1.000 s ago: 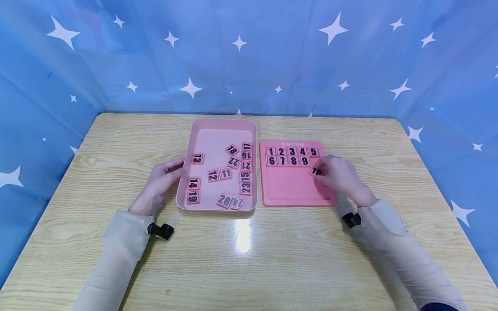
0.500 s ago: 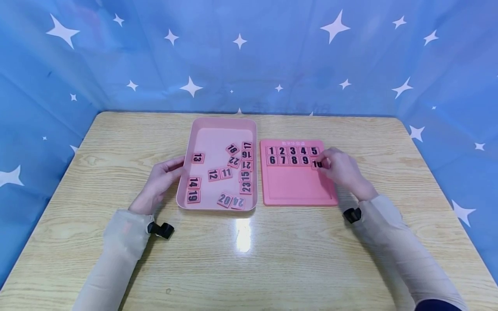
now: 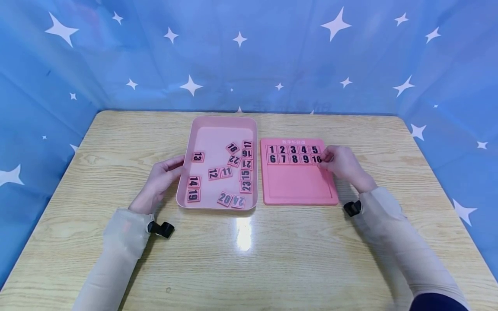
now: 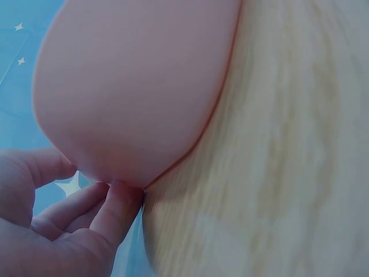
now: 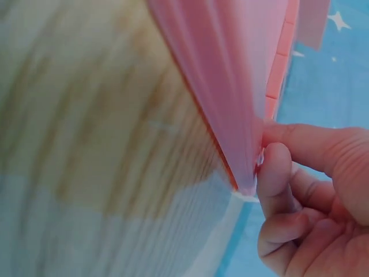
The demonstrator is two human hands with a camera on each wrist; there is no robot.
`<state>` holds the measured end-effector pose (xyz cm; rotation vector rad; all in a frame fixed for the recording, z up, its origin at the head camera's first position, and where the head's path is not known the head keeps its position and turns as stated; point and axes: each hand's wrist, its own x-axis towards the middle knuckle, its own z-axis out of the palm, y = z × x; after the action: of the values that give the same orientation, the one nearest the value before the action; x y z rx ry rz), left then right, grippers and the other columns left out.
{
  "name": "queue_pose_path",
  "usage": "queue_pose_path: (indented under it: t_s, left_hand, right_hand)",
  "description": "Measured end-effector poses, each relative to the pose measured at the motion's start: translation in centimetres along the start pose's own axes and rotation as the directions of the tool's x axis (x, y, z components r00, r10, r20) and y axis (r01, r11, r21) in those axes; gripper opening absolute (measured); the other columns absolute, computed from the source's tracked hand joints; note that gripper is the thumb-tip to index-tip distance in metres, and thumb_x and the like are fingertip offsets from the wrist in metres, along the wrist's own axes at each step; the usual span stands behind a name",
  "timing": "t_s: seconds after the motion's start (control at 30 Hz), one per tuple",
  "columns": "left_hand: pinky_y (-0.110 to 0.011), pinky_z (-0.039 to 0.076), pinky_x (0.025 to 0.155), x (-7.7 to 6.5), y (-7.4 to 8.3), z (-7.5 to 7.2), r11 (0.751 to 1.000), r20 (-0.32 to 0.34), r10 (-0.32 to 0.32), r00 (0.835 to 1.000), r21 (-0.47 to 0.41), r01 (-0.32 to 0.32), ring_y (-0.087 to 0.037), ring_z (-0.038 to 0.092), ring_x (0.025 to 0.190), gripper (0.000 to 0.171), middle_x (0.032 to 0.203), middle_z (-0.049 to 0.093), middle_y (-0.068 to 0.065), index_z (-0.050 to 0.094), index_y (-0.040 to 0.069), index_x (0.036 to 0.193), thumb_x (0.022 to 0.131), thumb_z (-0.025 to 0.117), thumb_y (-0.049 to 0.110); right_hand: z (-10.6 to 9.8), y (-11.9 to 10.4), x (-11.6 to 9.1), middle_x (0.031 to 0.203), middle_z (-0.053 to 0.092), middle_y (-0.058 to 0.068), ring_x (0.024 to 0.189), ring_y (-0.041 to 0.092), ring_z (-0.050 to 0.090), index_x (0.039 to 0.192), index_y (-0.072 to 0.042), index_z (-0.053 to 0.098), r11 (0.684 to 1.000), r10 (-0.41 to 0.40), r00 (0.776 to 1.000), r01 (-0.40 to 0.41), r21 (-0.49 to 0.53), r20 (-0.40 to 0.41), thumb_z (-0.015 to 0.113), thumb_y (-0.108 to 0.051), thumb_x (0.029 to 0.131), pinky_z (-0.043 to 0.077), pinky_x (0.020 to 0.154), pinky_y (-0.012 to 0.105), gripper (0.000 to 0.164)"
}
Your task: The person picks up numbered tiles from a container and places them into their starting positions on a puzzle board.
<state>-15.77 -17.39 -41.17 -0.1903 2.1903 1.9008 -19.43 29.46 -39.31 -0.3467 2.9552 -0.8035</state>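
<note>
A number tile marked 10 (image 3: 317, 159) lies at the right end of the second row on the pink puzzle board (image 3: 299, 185). My right hand (image 3: 344, 166) pinches its right edge with thumb and index finger; in the right wrist view the index finger (image 5: 311, 144) reaches over the board's side and the other fingers are curled. Tiles 1 to 9 fill the places before it in two rows. My left hand (image 3: 159, 181) rests its fingertips against the outer left wall of a pink tray (image 3: 206, 122), also close up in the left wrist view (image 4: 138, 86).
Several loose number tiles lie in the tray at various angles, among them 11 (image 3: 226, 172), 12 (image 3: 213, 173) and 13 (image 3: 198, 157). Tray and board stand side by side on a wooden table (image 3: 249, 268). A blue star-patterned curtain (image 3: 218, 56) closes off the back and sides.
Tile 10 has gone from tilted in my right fingers, below the row, up to flat in line beside 9. My right hand moved slightly away from me; the left hand stayed at the tray.
</note>
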Motion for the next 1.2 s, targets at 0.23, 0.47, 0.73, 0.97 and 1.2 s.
queue_pose_path:
  t_s: [0.23, 0.47, 0.73, 0.97, 1.2]
  left_hand:
    - [-0.011, 0.045, 0.083, 0.2, 0.0, 0.2, 1.0, -0.003, 0.001, 1.0, -0.016, -0.002, -0.006, 0.051, 0.106, 0.047, 0.138, 0.043, -0.024, 0.042, -0.007, 0.135, 0.091, 0.055, 0.003]
    - [-0.011, 0.044, 0.083, 0.1, 0.0, 0.0, 1.0, -0.004, 0.0, 1.0, -0.009, 0.0, -0.008, 0.049, 0.108, 0.048, 0.139, 0.043, -0.025, 0.042, -0.007, 0.135, 0.091, 0.056, 0.004]
    - [-0.011, 0.045, 0.083, 0.0, 0.1, 0.0, 1.0, -0.002, 0.011, 1.0, -0.018, -0.011, -0.009, 0.049, 0.109, 0.047, 0.138, 0.043, -0.025, 0.043, -0.008, 0.135, 0.091, 0.055, 0.003]
    - [-0.011, 0.044, 0.083, 0.1, 0.0, 0.1, 1.0, -0.003, -0.005, 1.0, -0.019, 0.005, -0.014, 0.048, 0.114, 0.047, 0.139, 0.043, -0.024, 0.043, -0.007, 0.135, 0.091, 0.056, 0.004]
    - [-0.011, 0.044, 0.083, 0.3, -0.1, 0.0, 1.0, -0.006, -0.008, 1.0, -0.023, 0.008, -0.012, 0.048, 0.113, 0.047, 0.139, 0.042, -0.023, 0.043, -0.007, 0.135, 0.091, 0.056, 0.005]
  right_hand:
    - [-0.4, -0.5, 0.1, 0.076, 0.064, 0.014, 0.066, 0.023, 0.058, 0.082, 0.003, 0.061, 1.0, 0.03, 0.999, -0.03, -0.007, 0.025, 0.073, -0.005, 0.078, 0.048, 0.057, 0.026, 0.015]
    - [-0.6, -5.1, 1.5, 0.081, 0.065, 0.015, 0.07, 0.025, 0.058, 0.092, 0.004, 0.063, 0.996, -0.074, 0.997, 0.074, 0.059, -0.002, 0.074, -0.007, 0.078, 0.048, 0.061, 0.029, 0.02]
    - [1.8, -11.1, 4.4, 0.093, 0.065, 0.012, 0.067, 0.021, 0.056, 0.102, 0.0, 0.064, 0.974, -0.158, 0.985, 0.144, 0.177, 0.069, 0.073, -0.013, 0.081, 0.046, 0.055, 0.029, 0.027]
    - [4.7, -13.5, 6.0, 0.092, 0.066, 0.013, 0.058, 0.019, 0.051, 0.1, 0.001, 0.065, 0.949, -0.226, 0.972, 0.203, 0.243, 0.071, 0.072, -0.009, 0.081, 0.043, 0.051, 0.025, 0.023]
    - [6.4, -15.6, 6.2, 0.096, 0.066, 0.013, 0.076, 0.024, 0.056, 0.098, -0.001, 0.065, 0.937, -0.251, 0.96, 0.209, 0.28, 0.127, 0.074, -0.008, 0.079, 0.045, 0.064, 0.029, 0.022]
